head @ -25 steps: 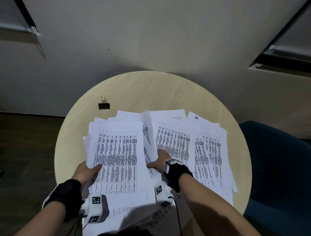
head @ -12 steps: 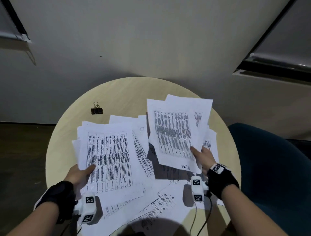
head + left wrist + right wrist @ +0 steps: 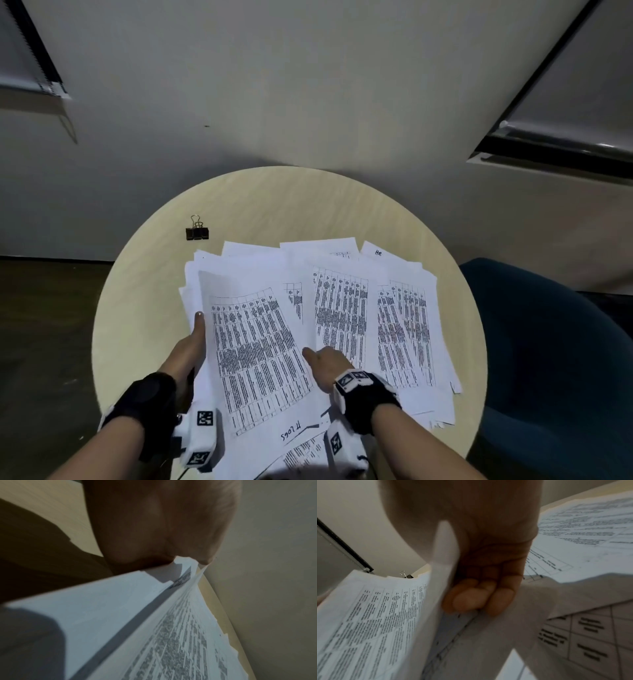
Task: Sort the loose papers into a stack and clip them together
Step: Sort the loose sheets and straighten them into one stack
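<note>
Printed sheets lie spread over a round pale table. My left hand grips the left edge of a gathered paper stack, thumb on top, fingers hidden below; the left wrist view shows the stack running into the palm. A table-printed top sheet lies on that stack. My right hand pinches its right edge, thumb above. The curled fingers show under the sheet in the right wrist view. Loose papers cover the table's right side. A black binder clip sits at the far left, apart from both hands.
A dark blue chair stands against the table's right edge. Behind the table rises a plain wall. Bare tabletop shows at the back and along the left. Dark floor lies to the left.
My right hand carried the lifted sheets from the right side down and left onto the stack in my left hand. My left thumb slid further up the stack's edge.
</note>
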Available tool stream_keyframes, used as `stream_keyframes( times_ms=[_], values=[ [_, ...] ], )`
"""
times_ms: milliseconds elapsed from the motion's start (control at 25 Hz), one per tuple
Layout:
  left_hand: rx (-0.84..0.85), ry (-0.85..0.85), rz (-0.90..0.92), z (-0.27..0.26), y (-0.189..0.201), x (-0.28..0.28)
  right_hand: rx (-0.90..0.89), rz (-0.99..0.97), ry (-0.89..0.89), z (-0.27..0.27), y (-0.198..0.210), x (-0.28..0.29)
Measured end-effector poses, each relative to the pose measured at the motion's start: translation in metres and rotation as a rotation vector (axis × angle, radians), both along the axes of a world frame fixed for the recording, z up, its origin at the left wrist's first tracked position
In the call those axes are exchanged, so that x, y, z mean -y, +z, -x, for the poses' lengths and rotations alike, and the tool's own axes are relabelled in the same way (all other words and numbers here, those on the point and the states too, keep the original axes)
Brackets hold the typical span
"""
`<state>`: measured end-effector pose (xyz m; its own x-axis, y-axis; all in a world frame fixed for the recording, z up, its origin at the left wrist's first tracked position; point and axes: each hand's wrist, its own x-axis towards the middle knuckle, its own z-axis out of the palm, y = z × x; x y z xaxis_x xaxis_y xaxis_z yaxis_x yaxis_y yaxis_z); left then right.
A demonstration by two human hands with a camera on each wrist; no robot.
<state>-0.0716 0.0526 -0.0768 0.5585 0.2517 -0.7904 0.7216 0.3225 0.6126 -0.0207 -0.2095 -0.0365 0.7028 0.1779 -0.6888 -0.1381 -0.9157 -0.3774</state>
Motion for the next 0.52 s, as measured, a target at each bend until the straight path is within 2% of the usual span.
stream_keyframes(
  times_ms=[80, 120, 200, 280, 320, 400, 520],
  values=[
    [0.036, 0.111, 0.169, 0.005, -0.005, -0.003, 0.021, 0.004, -0.068, -0.005, -0.004, 0.004],
    [0.073, 0.096, 0.202, 0.008, 0.000, -0.002, 0.033, 0.008, -0.094, -0.006, -0.005, 0.007],
    [0.122, -0.025, 0.080, 0.010, -0.003, -0.001, 0.072, 0.007, -0.108, -0.010, -0.004, 0.015],
    [0.149, -0.081, -0.056, 0.011, -0.009, 0.000, 0.159, -0.024, -0.104, -0.011, -0.005, 0.022],
    [0.150, -0.087, -0.086, 0.011, -0.011, 0.000, 0.199, -0.072, -0.156, -0.012, -0.006, 0.024],
    [0.118, -0.079, -0.100, 0.010, -0.011, 0.001, 0.243, -0.133, -0.245, -0.015, -0.007, 0.024],
    [0.137, -0.049, -0.063, 0.008, -0.011, 0.003, 0.269, -0.133, -0.156, -0.020, -0.014, 0.020]
  ],
)
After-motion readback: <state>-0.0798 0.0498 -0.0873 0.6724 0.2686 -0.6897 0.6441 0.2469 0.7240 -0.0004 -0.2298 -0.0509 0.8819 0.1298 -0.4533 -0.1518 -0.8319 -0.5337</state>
